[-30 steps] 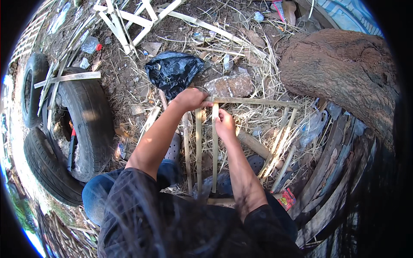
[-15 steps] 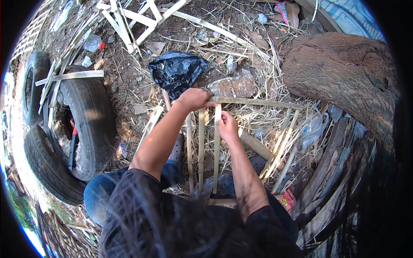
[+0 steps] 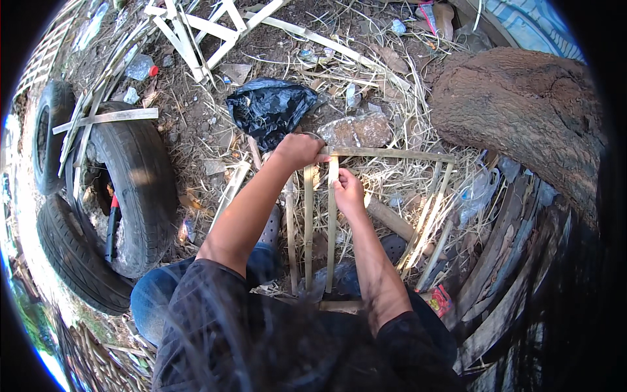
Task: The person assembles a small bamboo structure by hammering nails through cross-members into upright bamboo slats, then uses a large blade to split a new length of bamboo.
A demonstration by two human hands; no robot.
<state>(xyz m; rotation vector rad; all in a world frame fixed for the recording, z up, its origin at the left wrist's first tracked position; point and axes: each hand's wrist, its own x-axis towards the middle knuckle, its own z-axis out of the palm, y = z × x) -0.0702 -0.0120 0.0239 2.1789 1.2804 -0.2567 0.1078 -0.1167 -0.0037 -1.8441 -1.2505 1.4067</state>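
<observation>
While left hand point(image 3: 299, 150) clamps top bamboo bar point(image 3: 392, 155), right hand point(image 3: 348, 191) pinches upright slat point(image 3: 331, 222); both fists closed tight.

Left hand point(image 3: 299, 150) grips bamboo frame point(image 3: 392, 155) top corner; right hand point(image 3: 348, 193) just below pinches upright slat point(image 3: 330, 222).

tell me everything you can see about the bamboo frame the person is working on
The bamboo frame is an open lattice of thin, pale yellow-green split strips: one crosspiece along the top, several upright slats running down toward the person's lap, and another crosspiece near the bottom. It lies over dry straw and the person's legs, unfinished, with wide gaps between slats. The left hand grips the top crosspiece at its left end; the right hand pinches one upright slat.
</observation>
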